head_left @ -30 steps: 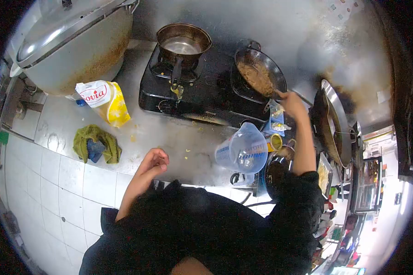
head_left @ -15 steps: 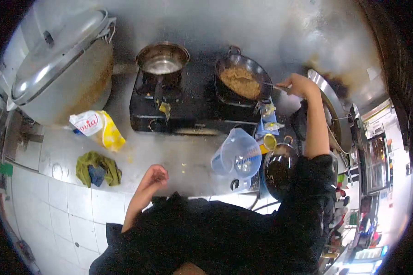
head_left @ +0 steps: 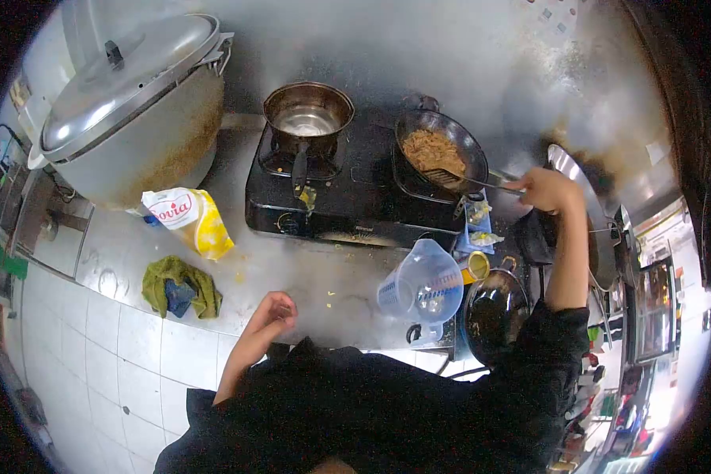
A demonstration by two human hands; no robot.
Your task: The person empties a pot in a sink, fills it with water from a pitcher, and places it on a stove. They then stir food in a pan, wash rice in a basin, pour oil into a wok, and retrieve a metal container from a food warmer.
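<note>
My right hand is closed round the handle of a slotted turner. The turner's head rests inside a black wok, at the near edge of some brown shredded food. This wok sits on the right burner of a black gas stove. Loosely curled, my left hand hovers by the counter's front edge with nothing seen in it, thumb apart from the fingers. A metal saucepan with a black handle stands on the left burner, holding what looks like clear liquid.
A large lidded pot stands at the left. Before it lie a yellow-and-white packet and a green cloth. A clear measuring jug and a glass-lidded pan sit front right. The steel counter carries small yellow scraps.
The view has shifted, so most things sit further right. The turner's head has come toward the near side of the wok, and the food lies more heaped at the far side.
</note>
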